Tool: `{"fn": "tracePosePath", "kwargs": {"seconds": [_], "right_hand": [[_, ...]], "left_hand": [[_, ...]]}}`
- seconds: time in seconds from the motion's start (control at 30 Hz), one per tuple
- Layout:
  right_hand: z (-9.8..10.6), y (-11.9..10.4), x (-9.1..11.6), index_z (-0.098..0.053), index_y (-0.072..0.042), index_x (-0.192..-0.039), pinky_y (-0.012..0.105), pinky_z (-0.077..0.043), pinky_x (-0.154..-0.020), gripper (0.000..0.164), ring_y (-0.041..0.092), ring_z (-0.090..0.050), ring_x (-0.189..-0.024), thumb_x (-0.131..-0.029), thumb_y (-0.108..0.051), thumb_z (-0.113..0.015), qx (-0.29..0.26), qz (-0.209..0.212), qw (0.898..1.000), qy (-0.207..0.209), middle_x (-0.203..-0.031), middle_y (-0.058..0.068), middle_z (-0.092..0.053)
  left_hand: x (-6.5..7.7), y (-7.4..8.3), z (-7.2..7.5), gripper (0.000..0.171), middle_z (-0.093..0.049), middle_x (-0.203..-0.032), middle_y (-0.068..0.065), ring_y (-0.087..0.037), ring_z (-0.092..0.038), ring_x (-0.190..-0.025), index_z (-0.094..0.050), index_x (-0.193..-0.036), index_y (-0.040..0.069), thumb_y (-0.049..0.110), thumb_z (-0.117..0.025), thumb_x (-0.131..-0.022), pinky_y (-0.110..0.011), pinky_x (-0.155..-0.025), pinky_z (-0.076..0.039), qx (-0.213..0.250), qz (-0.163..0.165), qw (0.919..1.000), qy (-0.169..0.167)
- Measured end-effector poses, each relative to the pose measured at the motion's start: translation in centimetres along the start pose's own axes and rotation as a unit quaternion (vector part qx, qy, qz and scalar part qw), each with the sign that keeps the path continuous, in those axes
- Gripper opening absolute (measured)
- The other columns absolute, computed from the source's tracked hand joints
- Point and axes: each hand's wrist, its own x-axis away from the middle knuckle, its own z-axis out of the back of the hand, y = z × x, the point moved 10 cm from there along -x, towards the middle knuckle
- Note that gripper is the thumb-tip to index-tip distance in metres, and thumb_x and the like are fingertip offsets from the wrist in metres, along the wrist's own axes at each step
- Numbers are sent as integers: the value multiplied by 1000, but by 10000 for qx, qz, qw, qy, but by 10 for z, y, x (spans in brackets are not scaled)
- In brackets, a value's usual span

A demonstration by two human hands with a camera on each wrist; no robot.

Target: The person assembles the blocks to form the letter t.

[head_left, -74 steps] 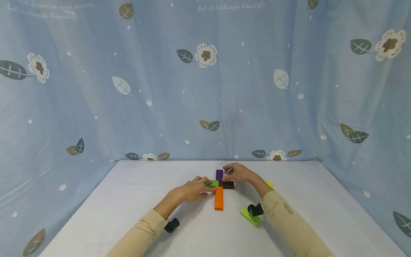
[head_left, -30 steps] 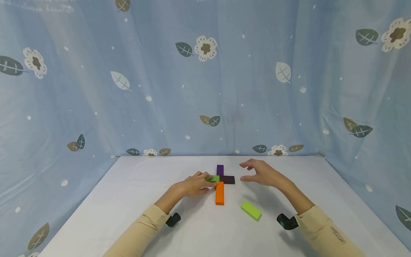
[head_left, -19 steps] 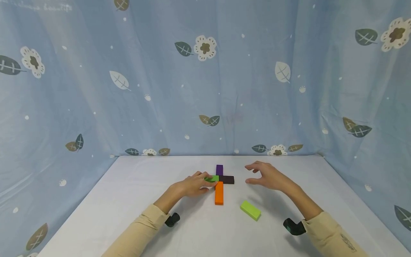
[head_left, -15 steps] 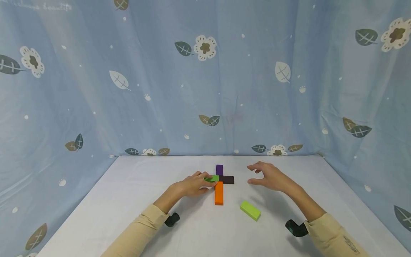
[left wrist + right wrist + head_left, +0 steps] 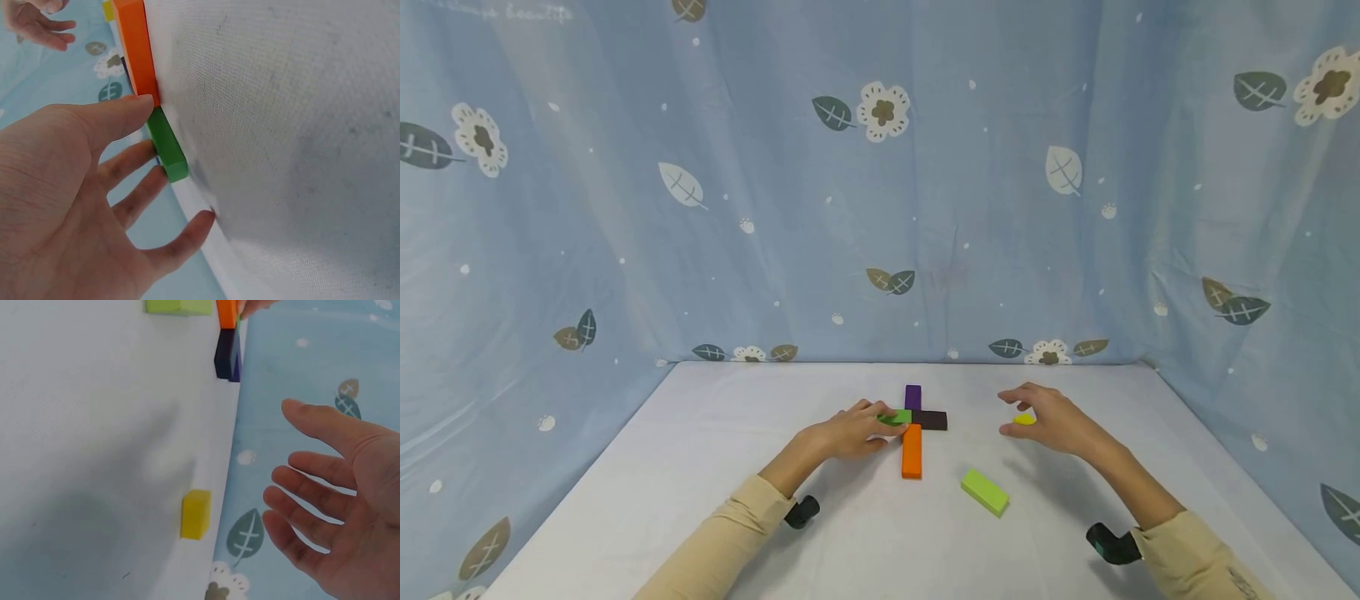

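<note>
Four-armed and flat on the table, a cross of blocks has a purple block (image 5: 913,397) at the back, a black block (image 5: 931,420) on the right, an orange block (image 5: 912,454) in front and a green block (image 5: 895,417) on the left. My left hand (image 5: 853,433) pinches the green block, thumb (image 5: 128,115) on the near side by the orange block's end, fingers behind. My right hand (image 5: 1054,421), holding nothing, hovers with fingers spread near a yellow block (image 5: 196,514), which the hand partly hides in the head view.
A lime green block (image 5: 985,492) lies slantwise in front of the right hand, right of the orange block. Black wrist cameras (image 5: 1114,545) stick out from both sleeves. A patterned blue curtain (image 5: 880,208) stands behind the white table (image 5: 737,400) and at its sides.
My right hand has left the black and purple blocks and moved right to the yellow block, its fingers spread. The left hand stays at the green block; the cross keeps its form.
</note>
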Motion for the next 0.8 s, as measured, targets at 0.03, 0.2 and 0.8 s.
{"fn": "tracePosePath", "kwargs": {"seconds": [0.03,0.2,0.8], "right_hand": [[0,1,1,-64,-3,-125,44,-57,-82,52,31,-64,-102,-81,-27,-80,-7,17,10000,7,-115,13,-67],[-2,11,4,-64,-2,-124,44,-56,-81,52,31,-65,-100,-81,-28,-79,-6,-12,10000,-26,-115,16,-66],[-15,50,9,-62,3,-126,41,-58,-75,55,32,-66,-99,-81,-22,-80,110,-1064,9937,-346,-121,21,-64]], "left_hand": [[0,0,0,40,-48,-146,-4,-27,-46,-127,-57,-139,26,19,-58,-99,-48,-102,-48,-35,-8,10000,-5],[0,0,-2,41,-47,-147,-3,-26,-45,-128,-55,-140,28,21,-57,-100,-47,-102,-48,-164,-13,9999,-46],[-1,0,-2,41,-47,-147,-3,-26,-45,-127,-55,-140,29,21,-57,-100,-48,-100,-49,-127,9,9999,-42]]}}
